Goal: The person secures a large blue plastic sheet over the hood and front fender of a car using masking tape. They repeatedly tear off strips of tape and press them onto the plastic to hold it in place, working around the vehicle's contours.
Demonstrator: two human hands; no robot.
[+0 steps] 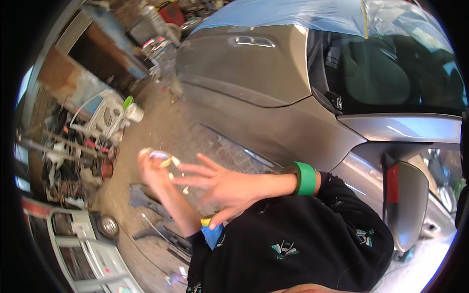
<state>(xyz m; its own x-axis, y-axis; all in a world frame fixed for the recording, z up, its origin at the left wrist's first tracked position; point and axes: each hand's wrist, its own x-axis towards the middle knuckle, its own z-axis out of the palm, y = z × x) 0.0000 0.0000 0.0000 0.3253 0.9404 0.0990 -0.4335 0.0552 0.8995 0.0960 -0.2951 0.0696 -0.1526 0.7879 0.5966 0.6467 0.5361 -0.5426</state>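
Observation:
My left hand (pixel 149 168) is stretched out to the left over the floor, its fingers curled around a small whitish and yellow thing (pixel 160 158) too blurred to name. Several pale yellowish scraps (pixel 175 161) show just beside it. My right hand (pixel 222 184) reaches across in front of my chest, fingers spread and slightly blurred, holding nothing. Around the right wrist sits a roll of green tape (pixel 305 178). A yellow-edged blue piece (pixel 212 235) is at my left sleeve, next to the right thumb; how it is attached cannot be made out.
A grey-brown car (pixel 244 88) stands ahead and right, its top covered with blue plastic film (pixel 288 13). Its side mirror (pixel 410 205) is close on my right. Dark car trim parts (pixel 161 229) lie on the floor. A silver vehicle (pixel 83 249) and a parts heap (pixel 68 151) are left.

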